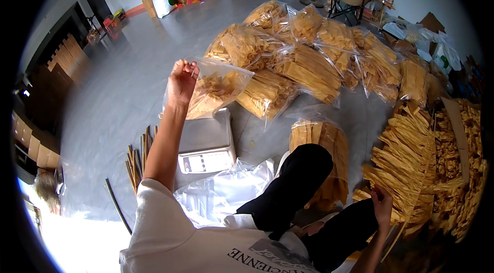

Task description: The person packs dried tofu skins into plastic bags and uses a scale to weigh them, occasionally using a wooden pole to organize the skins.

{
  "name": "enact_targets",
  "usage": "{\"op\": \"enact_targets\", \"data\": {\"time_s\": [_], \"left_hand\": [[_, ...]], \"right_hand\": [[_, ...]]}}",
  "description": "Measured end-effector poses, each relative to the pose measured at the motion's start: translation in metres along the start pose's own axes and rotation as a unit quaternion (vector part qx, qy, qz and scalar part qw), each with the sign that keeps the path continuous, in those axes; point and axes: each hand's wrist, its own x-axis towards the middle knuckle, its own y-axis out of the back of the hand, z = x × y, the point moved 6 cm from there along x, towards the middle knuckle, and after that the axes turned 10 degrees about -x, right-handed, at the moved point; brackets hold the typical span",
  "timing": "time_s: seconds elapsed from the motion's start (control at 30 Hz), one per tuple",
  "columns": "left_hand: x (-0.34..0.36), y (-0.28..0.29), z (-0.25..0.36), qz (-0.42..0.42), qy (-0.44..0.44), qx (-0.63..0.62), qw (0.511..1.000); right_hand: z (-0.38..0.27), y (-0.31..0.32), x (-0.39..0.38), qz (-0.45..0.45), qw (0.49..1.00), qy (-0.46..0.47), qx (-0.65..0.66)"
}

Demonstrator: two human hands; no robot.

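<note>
Clear plastic bag [216,90], part-filled with tan dried strips, is held up in the air by the left hand [181,83], which pinches the bag's top edge with fingers closed on the film. The bag hangs just above the far end of the grey scale [206,142] that sits on the floor [118,93], apparently not resting on the platform.

The right hand [383,202] is down at the near edge of the loose strip pile [406,165] on the person's right, fingers curled into the strips; can't tell if it has actually gripped any.

Sealed, full bags [309,51] are stacked on the floor beyond the scale. Empty bags [226,190] lie crumpled by the knee, with dark sticks [138,157] to the left of the scale.

My read: mid-fill, a weigh-and-top-up step. The bag looks light compared with the finished ones. The next move would need more strips brought across from the pile, the bag mouth held open enough to take them, then the bag set squarely on the platform so the reading is clean.
</note>
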Motion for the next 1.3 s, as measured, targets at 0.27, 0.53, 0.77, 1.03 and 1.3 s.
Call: {"op": "enact_targets", "data": {"time_s": [0.27, 0.53, 0.77, 1.03, 1.3], "left_hand": [[-0.156, 0.128, -0.101, 0.038, 0.212, 0.258, 0.942], [-0.251, 0.213, -0.152, 0.262, 0.292, 0.272, 0.879], [-0.265, 0.218, -0.162, 0.31, 0.312, 0.215, 0.872], [-0.294, 0.209, -0.176, 0.325, 0.337, 0.19, 0.863], [-0.298, 0.215, -0.181, 0.348, 0.367, 0.183, 0.843]], "right_hand": [[0.009, -0.004, 0.007, -0.022, 0.997, -0.027, -0.067], [0.004, -0.009, 0.01, -0.033, 0.995, -0.015, -0.097], [-0.006, -0.003, 0.007, -0.011, 0.989, 0.0, -0.145], [0.001, -0.001, 0.005, -0.014, 0.99, -0.014, -0.143], [-0.008, 0.0, 0.003, 0.001, 0.989, -0.016, -0.15]]}}
